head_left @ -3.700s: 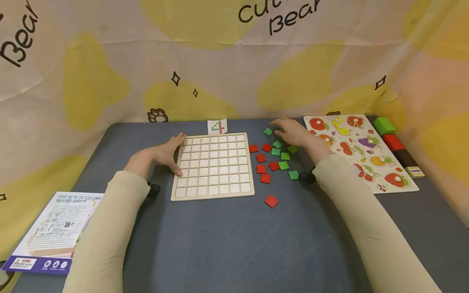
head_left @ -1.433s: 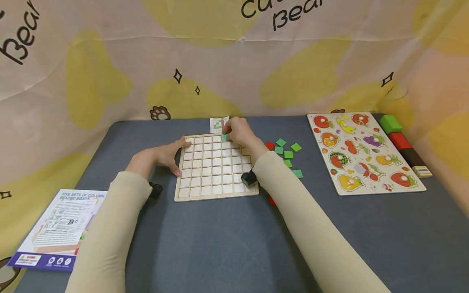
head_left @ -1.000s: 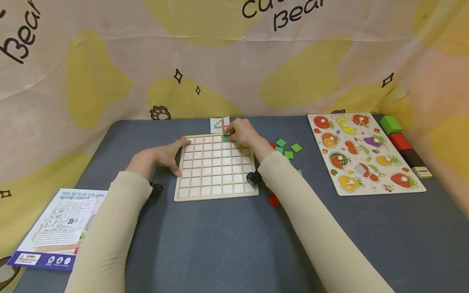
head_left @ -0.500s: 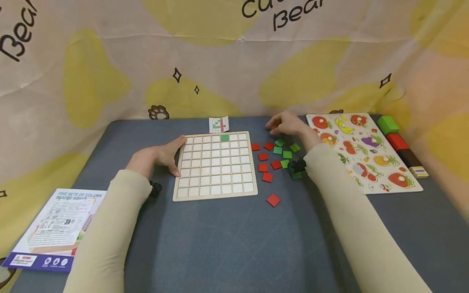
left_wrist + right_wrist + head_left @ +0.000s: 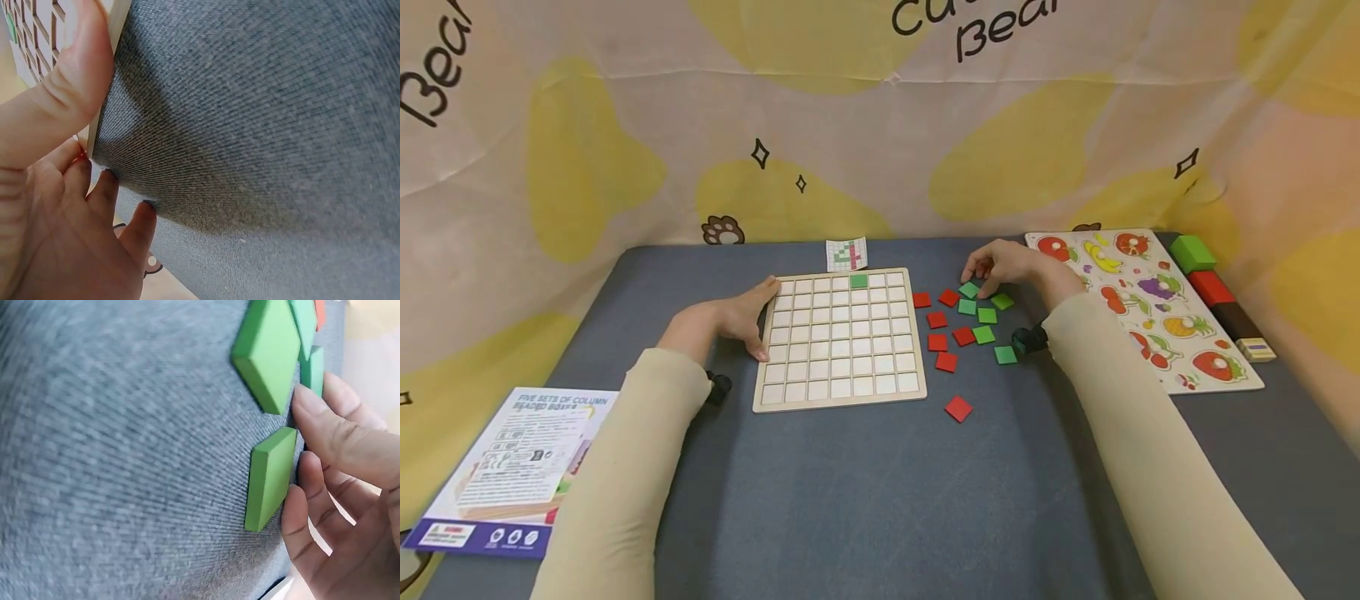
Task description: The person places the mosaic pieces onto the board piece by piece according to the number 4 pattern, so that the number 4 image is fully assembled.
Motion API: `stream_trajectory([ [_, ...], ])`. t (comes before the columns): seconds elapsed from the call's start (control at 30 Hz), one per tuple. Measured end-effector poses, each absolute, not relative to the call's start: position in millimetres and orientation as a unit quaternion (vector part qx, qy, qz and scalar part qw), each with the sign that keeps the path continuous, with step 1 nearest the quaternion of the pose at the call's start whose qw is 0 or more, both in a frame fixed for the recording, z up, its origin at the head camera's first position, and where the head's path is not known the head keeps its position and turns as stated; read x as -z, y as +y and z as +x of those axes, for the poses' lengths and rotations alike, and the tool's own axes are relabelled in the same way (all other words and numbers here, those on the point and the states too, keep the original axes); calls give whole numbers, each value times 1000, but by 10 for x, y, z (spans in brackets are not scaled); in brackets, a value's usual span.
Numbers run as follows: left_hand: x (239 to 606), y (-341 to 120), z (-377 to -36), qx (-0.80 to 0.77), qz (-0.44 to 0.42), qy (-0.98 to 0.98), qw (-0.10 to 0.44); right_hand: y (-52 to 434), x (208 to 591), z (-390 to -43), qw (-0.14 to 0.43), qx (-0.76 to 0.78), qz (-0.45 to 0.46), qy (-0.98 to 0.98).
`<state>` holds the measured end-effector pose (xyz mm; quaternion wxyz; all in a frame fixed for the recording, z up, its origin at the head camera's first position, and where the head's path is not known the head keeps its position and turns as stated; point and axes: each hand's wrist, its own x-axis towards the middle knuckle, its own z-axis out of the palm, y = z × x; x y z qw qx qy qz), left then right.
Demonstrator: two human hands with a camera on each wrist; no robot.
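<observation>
A pale wooden grid board lies on the table, with one green tile in a cell of its far row. My left hand rests against the board's left side, thumb on the rim and index finger at the far left corner; in the left wrist view the other fingers spread over the cloth. To the board's right, my right hand pinches another green tile between thumb and index finger; its other fingers curve loosely. Near that hand lie a light green tile and a red tile.
Several red and green tiles lie between the board and the fruit puzzle board. A pattern card stands behind the grid. Coloured blocks line the right edge, and a printed booklet lies at the left.
My right hand set a green tile in the board's far row, then returned right and lowered to another green tile. My left hand stayed at the board's left side.
</observation>
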<state>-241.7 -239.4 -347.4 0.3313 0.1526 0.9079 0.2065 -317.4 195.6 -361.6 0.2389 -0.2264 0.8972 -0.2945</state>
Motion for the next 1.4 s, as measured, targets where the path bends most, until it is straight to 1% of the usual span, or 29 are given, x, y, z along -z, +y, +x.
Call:
stream_trajectory([
  [0.2,3493,-2390,-2422,-210,151,907,333,1945,3631,-3180,204,265,-201,921],
  [0.37,3501,-2414,-2426,-214,157,907,328,1907,3633,-3180,140,305,-183,924],
  [0.43,3499,-2432,-2424,-216,157,906,328,1831,3629,-3173,113,331,-180,920],
  [0.57,3493,-2471,-2420,-235,149,900,336,1550,3627,-3144,79,362,-178,911],
  [0.67,3494,-2488,-2424,-251,140,895,341,1285,3630,-3099,74,368,-179,909],
  [0.9,3508,-2509,-2450,-254,131,895,342,668,3628,-2919,114,384,-192,896],
  [1.07,3499,-2512,-2462,-247,129,896,347,302,3632,-2841,106,382,-209,894],
  [1.23,3494,-2517,-2468,-244,130,894,354,58,3653,-2815,94,357,-225,902],
  [1.4,3493,-2494,-2472,-239,131,895,354,-12,3706,-2821,79,327,-228,914],
])
